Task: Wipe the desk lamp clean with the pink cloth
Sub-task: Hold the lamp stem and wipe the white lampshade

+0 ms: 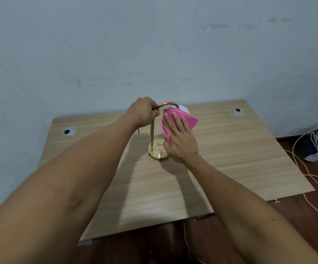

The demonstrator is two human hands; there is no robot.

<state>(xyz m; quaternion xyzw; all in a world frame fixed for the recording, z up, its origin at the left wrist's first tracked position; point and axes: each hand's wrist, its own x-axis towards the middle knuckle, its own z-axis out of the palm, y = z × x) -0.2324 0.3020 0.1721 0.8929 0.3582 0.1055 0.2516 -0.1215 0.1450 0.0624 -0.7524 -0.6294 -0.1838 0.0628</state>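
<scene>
Cables (pixel 314 136) beside desk (pixel 230 149); pink cloth (pixel 189 119) half-hides globe (pixel 185 109)

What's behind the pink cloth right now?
A white shade pokes out above the cloth, at the end of the gold arch. The rest of it is covered by the cloth and the right hand pressing on it.

glossy brass lamp (pixel 151 138), matt wood desk (pixel 230 149)
</scene>
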